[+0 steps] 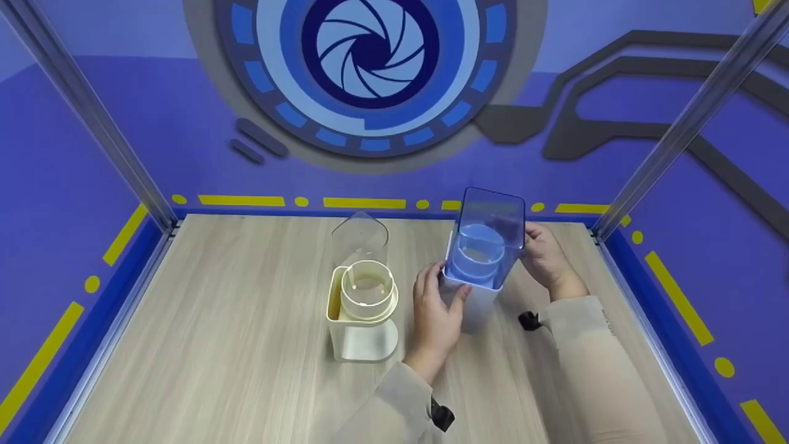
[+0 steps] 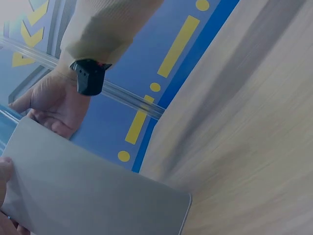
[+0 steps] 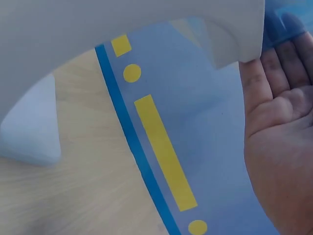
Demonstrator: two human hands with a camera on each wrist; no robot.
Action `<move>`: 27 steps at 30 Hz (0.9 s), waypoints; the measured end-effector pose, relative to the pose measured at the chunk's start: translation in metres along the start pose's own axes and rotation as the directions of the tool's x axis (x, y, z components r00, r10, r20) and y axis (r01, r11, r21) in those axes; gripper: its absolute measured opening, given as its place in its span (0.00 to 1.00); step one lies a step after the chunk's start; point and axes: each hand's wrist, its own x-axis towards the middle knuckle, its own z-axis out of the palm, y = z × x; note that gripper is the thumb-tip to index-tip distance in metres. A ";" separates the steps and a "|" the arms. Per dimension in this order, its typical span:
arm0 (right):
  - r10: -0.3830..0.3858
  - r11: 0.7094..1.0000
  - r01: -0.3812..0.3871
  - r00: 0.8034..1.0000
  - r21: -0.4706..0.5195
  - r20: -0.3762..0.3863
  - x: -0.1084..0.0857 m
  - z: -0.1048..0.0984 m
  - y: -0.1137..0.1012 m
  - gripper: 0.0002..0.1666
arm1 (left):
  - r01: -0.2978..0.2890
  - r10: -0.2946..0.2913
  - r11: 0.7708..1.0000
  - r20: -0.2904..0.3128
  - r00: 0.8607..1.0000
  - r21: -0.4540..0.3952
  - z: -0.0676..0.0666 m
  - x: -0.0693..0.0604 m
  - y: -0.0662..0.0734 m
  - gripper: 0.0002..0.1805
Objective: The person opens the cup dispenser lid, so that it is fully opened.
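Observation:
A white box [image 1: 471,305] with a see-through blue lid [image 1: 493,213] raised above it stands tilted between both hands. Inside is a round blue collar [image 1: 478,246]. My left hand [image 1: 434,314] grips the box's near left side, thumb across the front; only its fingertips [image 2: 5,171] show in the left wrist view. On the far right, my right hand [image 1: 548,259] holds the blue lid's side by its edge. Its palm and fingers [image 3: 274,73] appear beside the white shell [image 3: 146,14]. To the left stands a similar cream box [image 1: 363,339] with a round collar [image 1: 368,290].
Behind the cream box's collar a clear cover [image 1: 360,237] stands raised. The wood-grain table [image 1: 234,308] is bounded by a blue-purple printed wall [image 1: 370,179] at the back and metal posts [image 1: 696,117] at the sides.

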 end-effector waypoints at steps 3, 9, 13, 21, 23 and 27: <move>0.015 0.998 -0.020 0.996 -0.052 -0.085 -0.010 0.004 -0.003 0.12 | 0.000 0.000 1.000 0.055 0.998 -0.009 -0.004 0.002 0.000 0.35; 0.015 0.983 -0.058 0.971 -0.176 -0.238 -0.031 0.014 -0.008 0.15 | -0.020 0.024 0.999 0.134 0.991 -0.029 -0.011 0.006 -0.004 0.35; -0.010 0.971 -0.075 0.936 -0.228 -0.353 -0.048 0.025 -0.009 0.20 | -0.018 0.028 0.999 0.220 0.975 -0.047 -0.016 0.009 -0.009 0.36; -0.084 0.969 -0.064 0.826 -0.240 -0.557 -0.075 0.057 -0.007 0.27 | 0.011 0.042 0.990 0.370 0.928 -0.142 -0.025 0.019 -0.020 0.40; -0.105 0.968 -0.055 0.796 -0.244 -0.596 -0.080 0.065 -0.007 0.26 | 0.034 0.036 0.984 0.386 0.922 -0.173 -0.027 0.020 -0.022 0.39; -0.125 0.967 -0.053 0.752 -0.248 -0.647 -0.088 0.079 -0.006 0.27 | 0.078 0.018 0.973 0.409 0.912 -0.216 -0.027 0.021 -0.025 0.37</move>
